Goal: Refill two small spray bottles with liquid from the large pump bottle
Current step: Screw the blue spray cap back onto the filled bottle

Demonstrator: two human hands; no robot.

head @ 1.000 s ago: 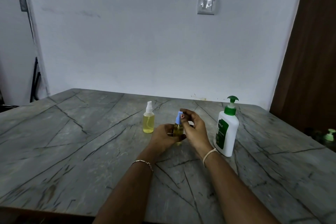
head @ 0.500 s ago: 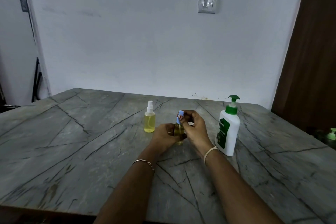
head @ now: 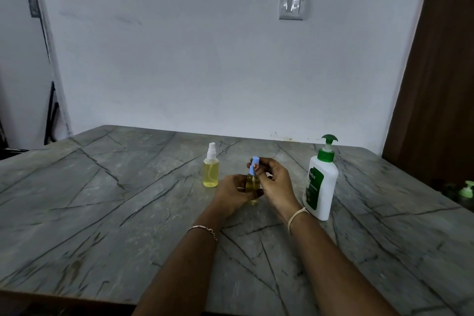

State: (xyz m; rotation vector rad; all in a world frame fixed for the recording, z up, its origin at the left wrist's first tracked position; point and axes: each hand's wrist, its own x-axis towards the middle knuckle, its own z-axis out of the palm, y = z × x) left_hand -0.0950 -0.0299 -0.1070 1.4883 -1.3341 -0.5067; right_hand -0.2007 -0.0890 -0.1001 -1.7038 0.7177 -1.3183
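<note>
Little has shifted since a second ago: both hands stay at the blue-capped spray bottle [head: 252,185] in the middle of the frame, low on the bench [head: 102,213] (resting or just lifted, hard to tell). The left hand [head: 232,191] grips its yellow body; the right hand [head: 275,182] pinches the blue cap [head: 255,165]. The white-topped spray bottle [head: 210,172] stands upright just left of the hands, apart from them. The pump bottle [head: 320,185] stands upright right of centre, near the right wrist.
</note>
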